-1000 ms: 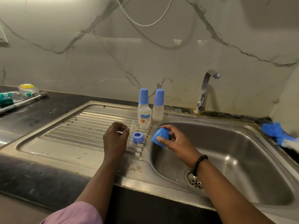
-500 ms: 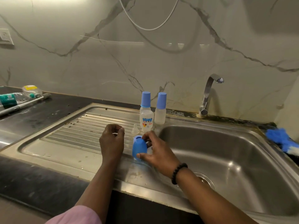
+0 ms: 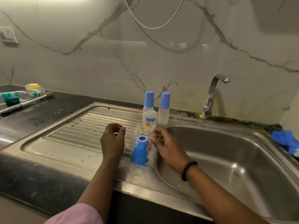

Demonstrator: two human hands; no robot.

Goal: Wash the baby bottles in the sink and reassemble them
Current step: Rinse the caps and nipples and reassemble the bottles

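Note:
A blue bottle cap [image 3: 139,155] stands on the steel drainboard [image 3: 64,143] at the basin's left rim. Just behind it sits a blue screw ring [image 3: 142,140], and a clear teat [image 3: 138,128] stands farther back. Two capped baby bottles stand upright at the back, one with a printed label [image 3: 149,120] and one plain [image 3: 163,110]. My right hand [image 3: 166,146] hovers just right of the cap with loosely spread fingers, holding nothing. My left hand [image 3: 113,139] hovers left of the cap, fingers curled to the thumb, with nothing plainly visible in it.
The sink basin [image 3: 234,159] lies to the right, with a faucet [image 3: 213,96] at its back edge. Something blue [image 3: 284,141] lies on the far right rim. On the dark counter at left lie a plastic bottle [image 3: 14,96] and a long brush [image 3: 27,102].
My right hand carried the blue cap from over the basin to the drainboard, set it down in front of the ring and let go. My left hand stayed curled in place.

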